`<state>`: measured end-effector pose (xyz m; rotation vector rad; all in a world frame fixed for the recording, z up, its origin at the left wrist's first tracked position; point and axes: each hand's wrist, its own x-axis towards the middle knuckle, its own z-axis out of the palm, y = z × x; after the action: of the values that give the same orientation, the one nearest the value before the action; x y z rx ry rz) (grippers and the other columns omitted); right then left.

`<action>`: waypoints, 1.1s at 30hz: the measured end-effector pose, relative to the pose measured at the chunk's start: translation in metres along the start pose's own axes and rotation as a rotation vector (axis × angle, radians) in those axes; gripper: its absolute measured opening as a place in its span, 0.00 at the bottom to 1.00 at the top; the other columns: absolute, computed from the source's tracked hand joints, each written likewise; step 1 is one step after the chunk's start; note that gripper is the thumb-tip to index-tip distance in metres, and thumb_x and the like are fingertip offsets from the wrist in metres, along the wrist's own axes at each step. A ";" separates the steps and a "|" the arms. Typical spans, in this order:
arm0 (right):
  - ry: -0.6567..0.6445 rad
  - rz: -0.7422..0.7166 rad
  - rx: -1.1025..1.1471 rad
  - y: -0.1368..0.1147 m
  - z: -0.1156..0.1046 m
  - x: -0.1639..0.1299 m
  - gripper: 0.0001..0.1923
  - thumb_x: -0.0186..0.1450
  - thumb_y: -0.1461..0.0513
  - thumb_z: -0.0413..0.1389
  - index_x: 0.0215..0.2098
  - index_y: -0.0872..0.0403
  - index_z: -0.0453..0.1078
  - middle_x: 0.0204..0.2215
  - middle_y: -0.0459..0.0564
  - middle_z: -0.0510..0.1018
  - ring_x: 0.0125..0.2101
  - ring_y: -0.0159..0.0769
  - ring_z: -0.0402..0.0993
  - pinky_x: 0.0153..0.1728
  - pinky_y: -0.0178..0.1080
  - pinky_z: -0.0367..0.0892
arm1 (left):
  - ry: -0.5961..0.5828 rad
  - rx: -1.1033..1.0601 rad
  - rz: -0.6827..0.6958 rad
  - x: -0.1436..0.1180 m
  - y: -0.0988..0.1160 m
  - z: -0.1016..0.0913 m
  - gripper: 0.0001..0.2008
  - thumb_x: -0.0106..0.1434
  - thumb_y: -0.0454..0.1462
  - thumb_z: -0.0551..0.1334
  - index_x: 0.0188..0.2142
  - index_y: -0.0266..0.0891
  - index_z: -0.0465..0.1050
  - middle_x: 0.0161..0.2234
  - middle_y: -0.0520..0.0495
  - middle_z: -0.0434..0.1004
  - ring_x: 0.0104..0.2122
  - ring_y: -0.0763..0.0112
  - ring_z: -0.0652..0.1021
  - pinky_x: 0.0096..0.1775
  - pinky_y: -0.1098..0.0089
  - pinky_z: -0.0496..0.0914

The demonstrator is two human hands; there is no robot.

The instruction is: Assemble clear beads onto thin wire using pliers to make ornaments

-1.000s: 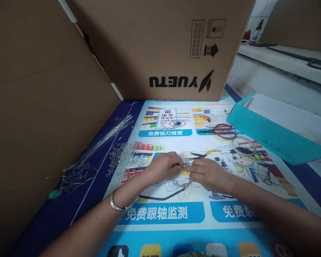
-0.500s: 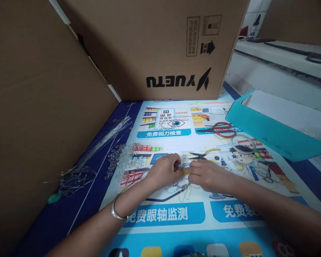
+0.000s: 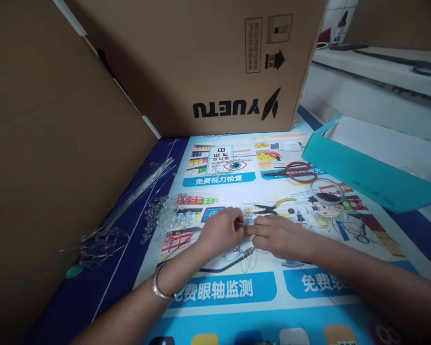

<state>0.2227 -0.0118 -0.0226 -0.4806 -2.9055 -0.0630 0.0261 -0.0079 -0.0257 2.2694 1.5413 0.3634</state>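
My left hand (image 3: 221,230) and my right hand (image 3: 276,235) meet fingertip to fingertip over a printed poster mat (image 3: 237,292). Both pinch a small piece of thin wire with clear beads (image 3: 244,225) between thumb and fingers. More looped wire with beads (image 3: 242,254) hangs and lies just below the hands. A silver bangle (image 3: 161,287) circles my left wrist. A heap of clear beads (image 3: 167,215) lies left of my left hand. Small pliers with yellow handles (image 3: 273,207) lie just beyond my right hand.
Red-handled scissors (image 3: 296,171) lie further back. A teal box (image 3: 366,172) stands at the right. A bundle of thin wires (image 3: 129,196) lies at the left beside a cardboard wall (image 3: 50,143). A large cardboard box (image 3: 208,62) stands at the back. A wire ring (image 3: 326,188) lies near the scissors.
My hands stay together on the wire piece, with small finger movements. The view has shifted slightly, with the camera tilting a little.
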 end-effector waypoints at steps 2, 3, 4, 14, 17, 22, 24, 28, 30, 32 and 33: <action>-0.008 0.006 0.013 -0.001 0.001 0.001 0.10 0.66 0.66 0.44 0.33 0.55 0.66 0.40 0.50 0.73 0.37 0.35 0.62 0.34 0.37 0.58 | 0.002 0.015 -0.008 0.001 0.001 0.001 0.04 0.51 0.35 0.56 0.28 0.41 0.67 0.28 0.51 0.72 0.28 0.70 0.71 0.29 0.72 0.60; -0.012 0.010 0.025 -0.001 0.001 0.001 0.10 0.66 0.67 0.44 0.33 0.55 0.66 0.40 0.50 0.73 0.38 0.35 0.62 0.34 0.37 0.58 | 0.002 0.020 -0.009 0.001 0.001 0.002 0.04 0.51 0.35 0.56 0.28 0.41 0.67 0.28 0.51 0.72 0.28 0.70 0.71 0.29 0.72 0.60; -0.013 0.014 0.043 0.000 0.001 0.001 0.10 0.66 0.68 0.44 0.34 0.55 0.67 0.40 0.50 0.73 0.39 0.35 0.62 0.35 0.38 0.59 | 0.002 0.024 -0.008 0.002 0.001 0.002 0.03 0.51 0.35 0.57 0.28 0.40 0.67 0.27 0.51 0.72 0.27 0.70 0.71 0.29 0.72 0.60; 0.028 0.202 0.454 0.003 -0.009 0.005 0.11 0.62 0.65 0.47 0.40 0.56 0.68 0.34 0.51 0.74 0.38 0.37 0.64 0.41 0.40 0.60 | -0.007 -0.052 -0.009 -0.002 -0.001 0.000 0.04 0.52 0.35 0.58 0.29 0.40 0.63 0.25 0.52 0.69 0.26 0.73 0.69 0.28 0.74 0.59; 0.019 0.365 0.515 0.002 -0.007 0.012 0.13 0.67 0.61 0.43 0.38 0.54 0.68 0.32 0.49 0.74 0.35 0.35 0.65 0.37 0.38 0.60 | -0.019 -0.071 -0.039 -0.004 -0.002 -0.001 0.07 0.53 0.37 0.58 0.32 0.40 0.61 0.26 0.53 0.69 0.25 0.73 0.69 0.26 0.74 0.58; -0.021 0.512 0.534 0.006 -0.008 0.025 0.10 0.65 0.61 0.46 0.39 0.54 0.68 0.35 0.50 0.74 0.36 0.34 0.68 0.36 0.36 0.61 | -0.048 -0.049 -0.047 -0.006 -0.001 -0.003 0.08 0.54 0.36 0.58 0.34 0.41 0.60 0.27 0.51 0.71 0.26 0.71 0.72 0.26 0.74 0.59; -0.057 0.473 0.523 0.008 -0.012 0.032 0.09 0.64 0.62 0.48 0.37 0.54 0.69 0.35 0.49 0.75 0.36 0.34 0.69 0.37 0.36 0.61 | -0.065 -0.034 -0.042 -0.006 -0.001 -0.005 0.09 0.53 0.36 0.58 0.34 0.41 0.59 0.27 0.51 0.71 0.27 0.69 0.72 0.26 0.74 0.58; -0.171 0.404 0.548 0.019 -0.017 0.044 0.09 0.61 0.64 0.49 0.34 0.53 0.72 0.33 0.48 0.75 0.34 0.33 0.70 0.35 0.34 0.60 | -0.091 0.001 -0.042 -0.005 -0.001 -0.007 0.10 0.54 0.38 0.57 0.35 0.41 0.58 0.27 0.50 0.71 0.26 0.67 0.72 0.24 0.73 0.56; -0.252 0.374 0.591 0.026 -0.017 0.049 0.10 0.61 0.65 0.49 0.33 0.53 0.72 0.32 0.47 0.76 0.31 0.31 0.70 0.32 0.33 0.60 | -0.093 0.016 -0.054 -0.005 -0.001 -0.007 0.10 0.54 0.38 0.57 0.36 0.41 0.58 0.28 0.49 0.71 0.26 0.67 0.72 0.24 0.73 0.55; -0.319 0.326 0.637 0.032 -0.017 0.053 0.11 0.60 0.67 0.48 0.33 0.52 0.72 0.31 0.45 0.76 0.30 0.29 0.69 0.31 0.32 0.59 | -0.090 0.027 -0.070 -0.006 -0.001 -0.007 0.10 0.55 0.38 0.57 0.36 0.41 0.58 0.28 0.49 0.72 0.27 0.66 0.73 0.24 0.73 0.56; -0.336 0.300 0.648 0.035 -0.017 0.054 0.12 0.60 0.67 0.48 0.34 0.52 0.73 0.31 0.45 0.76 0.30 0.29 0.69 0.31 0.31 0.59 | -0.090 0.030 -0.077 -0.006 -0.001 -0.006 0.10 0.55 0.38 0.57 0.36 0.41 0.59 0.28 0.49 0.72 0.27 0.66 0.73 0.25 0.73 0.56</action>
<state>0.1869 0.0367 0.0052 -0.8437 -2.8733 1.0512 0.0202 -0.0117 -0.0205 2.2090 1.5928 0.2152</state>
